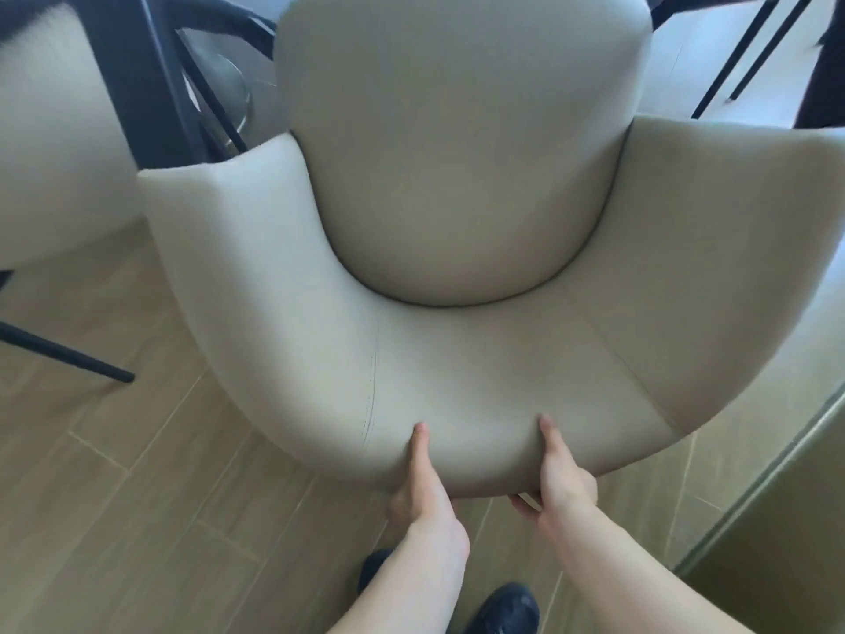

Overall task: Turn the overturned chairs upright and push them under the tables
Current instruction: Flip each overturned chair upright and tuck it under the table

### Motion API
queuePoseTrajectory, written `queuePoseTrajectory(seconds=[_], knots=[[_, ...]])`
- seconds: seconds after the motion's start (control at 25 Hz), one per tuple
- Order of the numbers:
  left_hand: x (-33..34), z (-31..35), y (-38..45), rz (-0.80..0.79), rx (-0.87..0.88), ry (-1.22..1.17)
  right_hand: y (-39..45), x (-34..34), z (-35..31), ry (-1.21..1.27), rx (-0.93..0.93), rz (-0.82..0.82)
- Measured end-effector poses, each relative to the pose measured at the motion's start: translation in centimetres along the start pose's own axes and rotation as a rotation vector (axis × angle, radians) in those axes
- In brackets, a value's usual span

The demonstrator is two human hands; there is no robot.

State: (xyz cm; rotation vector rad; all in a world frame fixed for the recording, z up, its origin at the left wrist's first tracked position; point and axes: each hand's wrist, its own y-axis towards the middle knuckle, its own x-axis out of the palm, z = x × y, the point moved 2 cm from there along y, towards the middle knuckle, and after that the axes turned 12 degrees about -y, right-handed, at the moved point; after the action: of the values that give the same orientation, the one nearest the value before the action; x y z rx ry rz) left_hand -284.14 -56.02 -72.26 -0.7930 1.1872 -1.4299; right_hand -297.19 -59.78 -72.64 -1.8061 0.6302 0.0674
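A cream upholstered chair [466,359] with a curved wrap-around back stands upright right in front of me, its round seat cushion [462,167] facing away toward a dark table frame [151,80]. My left hand [423,487] and my right hand [560,478] both grip the top rim of the chair's back, thumbs on the inner side, fingers curled behind. The chair's legs are hidden under it.
A second cream chair [55,144] with black legs [68,354] stands at the left. More black legs [750,52] show at the top right. A glass panel with a metal edge [768,473] runs along the right. Wood-look floor tiles [151,496] lie below; my dark shoes [503,610] show.
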Motion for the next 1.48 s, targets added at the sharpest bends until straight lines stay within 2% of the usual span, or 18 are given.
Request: queuePoseTrajectory(seconds=[0.32, 0.4, 0.44, 0.56, 0.6, 0.64, 0.72, 0.8, 0.84, 0.96, 1.08, 1.16, 1.24, 1.28, 1.36, 1.4, 1.44, 1.48], knots=[[6.4, 5.4, -7.5, -0.042, 0.122, -0.057, -7.1, 2.9, -10.8, -0.027, -0.033, 0.084], [7.8, 7.3, -9.7, -0.027, 0.323, -0.008, -8.5, 3.6, -13.0, -0.023, -0.030, 0.095], [8.6, 8.8, -10.9, -0.072, 0.530, 0.042, -9.1, 3.8, -14.0, -0.032, -0.029, 0.088], [11.6, 13.7, -14.2, -0.428, 1.203, 0.441, -10.5, 4.3, -16.7, -0.106, -0.041, 0.064], [12.5, 14.9, -14.7, -0.584, 1.306, 0.592, -10.9, 4.4, -17.3, -0.127, -0.053, 0.051], [13.0, 16.0, -15.0, -0.738, 1.329, 0.748, -11.2, 4.7, -17.7, -0.138, -0.066, 0.032], [13.6, 17.1, -14.5, -0.878, 1.362, 1.227, -11.7, 5.0, -18.5, -0.153, -0.111, -0.011], [14.0, 17.5, -13.4, -0.795, 1.549, 1.762, -12.1, 4.9, -19.5, -0.207, -0.184, -0.049], [14.3, 17.7, -13.0, -0.737, 1.636, 1.900, -12.0, 4.9, -20.3, -0.231, -0.216, -0.082], [16.6, 18.5, -13.6, -0.598, 1.721, 1.895, -12.8, 4.8, -22.8, -0.277, -0.247, -0.168], [19.7, 20.1, -15.2, -0.541, 1.734, 1.871, -14.3, 4.7, -25.6, -0.410, -0.309, -0.222], [21.9, 21.7, -16.3, -0.517, 1.707, 1.868, -15.2, 4.3, -27.7, -0.700, -0.429, -0.226], [24.4, 23.3, -17.6, -0.476, 1.693, 1.868, -16.0, 3.6, -30.4, -1.030, -0.636, -0.171], [25.6, 24.1, -18.0, -0.464, 1.693, 1.865, -16.3, 3.3, -32.0, -1.156, -0.806, -0.086], [28.0, 25.3, -18.6, -0.439, 1.722, 1.840, -16.2, 3.0, -35.5, -1.329, -1.295, 0.155], [29.0, 25.9, -18.9, -0.420, 1.751, 1.819, -16.3, 3.4, -37.1, -1.392, -1.509, 0.210], [30.2, 26.6, -19.0, -0.406, 1.788, 1.796, -16.2, 4.2, -38.9, -1.474, -1.652, 0.215], [31.3, 27.2, -19.0, -0.402, 1.813, 1.780, -15.8, 5.2, -40.6, -1.596, -1.697, 0.209]])
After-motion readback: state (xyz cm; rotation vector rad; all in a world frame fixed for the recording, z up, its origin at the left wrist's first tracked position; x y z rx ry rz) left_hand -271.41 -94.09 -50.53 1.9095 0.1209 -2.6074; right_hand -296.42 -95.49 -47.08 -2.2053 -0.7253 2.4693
